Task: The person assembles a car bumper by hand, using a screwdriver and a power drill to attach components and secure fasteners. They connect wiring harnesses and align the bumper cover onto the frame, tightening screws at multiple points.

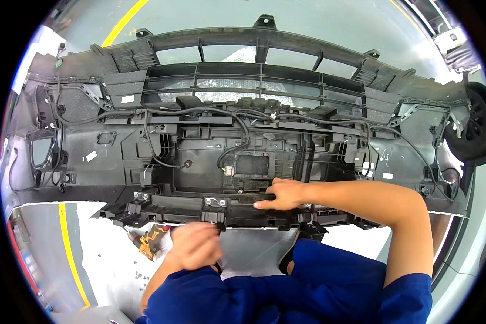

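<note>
Bumper cover [137, 137], black: inner side up, spread before person. Right hand [282, 194]: at lower rail, thumb apart from bent fingers; anything pinched, cannot tell. Left hand [197, 247]: blurred, loosely curled, near lower bracket; contents, cannot tell. Handling, advised: steady rail, keep wiring harness [194, 109] unstrained. Central recess [202, 178]: holds white connector [229, 171]. White sheet [110, 251]: bears loose screws, yellow-and-black power tool [147, 245].

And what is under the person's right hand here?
The right hand lies over the lower ledge of the black plastic panel, which shows on both sides of it. Whatever sits directly beneath is covered, so I can't tell if a small part is there.
</note>
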`<state>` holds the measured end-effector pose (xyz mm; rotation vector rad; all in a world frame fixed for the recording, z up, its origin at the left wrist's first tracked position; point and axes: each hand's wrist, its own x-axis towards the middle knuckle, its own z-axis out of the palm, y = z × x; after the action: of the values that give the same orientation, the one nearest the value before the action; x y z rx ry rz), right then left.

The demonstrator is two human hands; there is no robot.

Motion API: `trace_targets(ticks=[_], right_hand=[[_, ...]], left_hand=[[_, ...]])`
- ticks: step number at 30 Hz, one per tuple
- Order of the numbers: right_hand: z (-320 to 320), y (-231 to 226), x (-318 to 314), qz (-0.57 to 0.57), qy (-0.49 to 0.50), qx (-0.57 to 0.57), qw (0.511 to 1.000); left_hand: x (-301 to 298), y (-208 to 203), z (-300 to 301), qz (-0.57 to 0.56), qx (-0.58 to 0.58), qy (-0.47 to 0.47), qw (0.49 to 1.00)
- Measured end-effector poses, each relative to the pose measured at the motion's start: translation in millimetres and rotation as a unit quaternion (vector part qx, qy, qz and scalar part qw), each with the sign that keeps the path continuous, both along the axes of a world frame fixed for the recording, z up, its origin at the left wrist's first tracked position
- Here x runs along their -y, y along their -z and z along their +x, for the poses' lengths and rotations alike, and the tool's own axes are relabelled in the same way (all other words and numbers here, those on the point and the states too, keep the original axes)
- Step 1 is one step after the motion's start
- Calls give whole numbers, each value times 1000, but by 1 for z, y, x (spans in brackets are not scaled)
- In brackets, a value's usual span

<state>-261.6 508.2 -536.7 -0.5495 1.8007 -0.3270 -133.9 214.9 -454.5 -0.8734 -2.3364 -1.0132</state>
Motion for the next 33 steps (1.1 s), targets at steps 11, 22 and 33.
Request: trace_targets(ticks=[11, 22, 33], right_hand=[[13, 7, -5, -33, 23, -46, 998], [71, -196, -75, -120, 160, -203, 959], [220, 3, -103, -233, 827, -130, 494]], left_hand=[[-26, -7, -26, -353, 20, 51, 934], [-29, -58, -79, -315, 267, 265, 872], [-159, 40, -131, -413, 496, 433, 629]])
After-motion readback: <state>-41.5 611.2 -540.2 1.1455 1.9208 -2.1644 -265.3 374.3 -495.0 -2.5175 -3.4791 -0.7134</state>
